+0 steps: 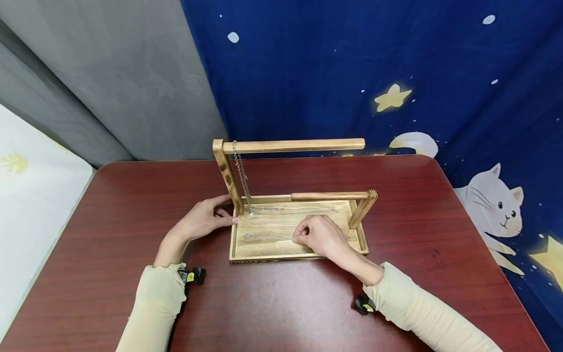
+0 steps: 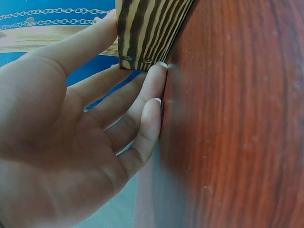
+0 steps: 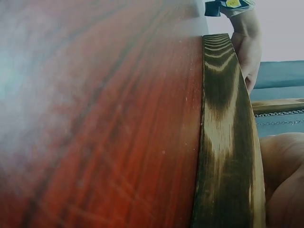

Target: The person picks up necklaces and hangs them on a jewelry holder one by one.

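A wooden jewelry stand with a shallow tray [image 1: 272, 260] sits on the table. My left hand [image 1: 202, 218] holds the tray at its left end, thumb on the side wall and fingers stretched behind the upright post [image 1: 228, 178]. The left wrist view shows those fingers against the striped wood [image 2: 149, 35]. Over the front of the tray, my right hand [image 1: 323, 237] pinches the chain of a thin silver necklace [image 1: 247, 235] between thumb and forefinger. Its round pendant lies to the left; the palm covers part of the chain. In the right wrist view the tray's dark front wall [image 3: 223, 128] hides the fingertips.
Several necklaces [image 1: 243, 178] hang at the left end of the stand's upper bar [image 1: 294, 145]. More fine chains [image 1: 272, 209] lie across the tray behind my right hand. A lower bar [image 1: 330, 196] runs along the back to a short post [image 1: 362, 210]. Curtains stand behind the table.
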A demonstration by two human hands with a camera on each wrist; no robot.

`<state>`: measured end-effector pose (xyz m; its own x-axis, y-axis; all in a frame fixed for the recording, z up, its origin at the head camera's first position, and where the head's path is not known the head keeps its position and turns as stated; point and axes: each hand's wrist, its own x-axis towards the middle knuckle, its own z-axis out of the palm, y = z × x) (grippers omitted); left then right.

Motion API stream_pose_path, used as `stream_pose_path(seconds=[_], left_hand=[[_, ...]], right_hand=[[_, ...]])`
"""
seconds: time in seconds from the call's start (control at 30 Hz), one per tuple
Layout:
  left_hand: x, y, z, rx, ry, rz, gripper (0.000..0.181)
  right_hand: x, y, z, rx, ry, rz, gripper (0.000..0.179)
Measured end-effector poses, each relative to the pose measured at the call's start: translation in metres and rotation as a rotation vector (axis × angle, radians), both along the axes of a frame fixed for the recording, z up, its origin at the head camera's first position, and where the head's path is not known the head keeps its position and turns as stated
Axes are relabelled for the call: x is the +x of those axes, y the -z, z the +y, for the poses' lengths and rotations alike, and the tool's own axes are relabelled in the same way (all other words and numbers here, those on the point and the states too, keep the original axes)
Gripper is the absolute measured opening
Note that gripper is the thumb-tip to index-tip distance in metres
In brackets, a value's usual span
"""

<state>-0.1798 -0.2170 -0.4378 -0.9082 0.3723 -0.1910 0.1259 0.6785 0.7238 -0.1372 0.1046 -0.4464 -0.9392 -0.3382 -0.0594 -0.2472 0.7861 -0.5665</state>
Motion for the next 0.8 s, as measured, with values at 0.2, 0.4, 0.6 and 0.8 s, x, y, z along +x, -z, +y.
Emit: stream_pose_path(seconds=[0.2,0.4,0.6,0.8], left_hand=[[0.000,-0.002,0.001,0.004,-0.007,-0.003,0.075],[0.001,-0.001,0.000,-0.008,-0.007,-0.004,0.075],[0.001,0.000,-0.001,-0.001,0.006,0.005,0.075],[0.000,0.000,-0.002,0.007,0.006,-0.005,0.074]], right_hand=[[0.001,0.000,-0.001,0.013,-0.011,-0.005,0.016],[0.001,-0.001,-0.002,0.028,-0.039,0.000,0.014],[0.001,-0.004,0.000,0.025,-0.037,-0.028,0.014],[0.001,-0.011,0.002,-0.003,-0.046,-0.036,0.012]])
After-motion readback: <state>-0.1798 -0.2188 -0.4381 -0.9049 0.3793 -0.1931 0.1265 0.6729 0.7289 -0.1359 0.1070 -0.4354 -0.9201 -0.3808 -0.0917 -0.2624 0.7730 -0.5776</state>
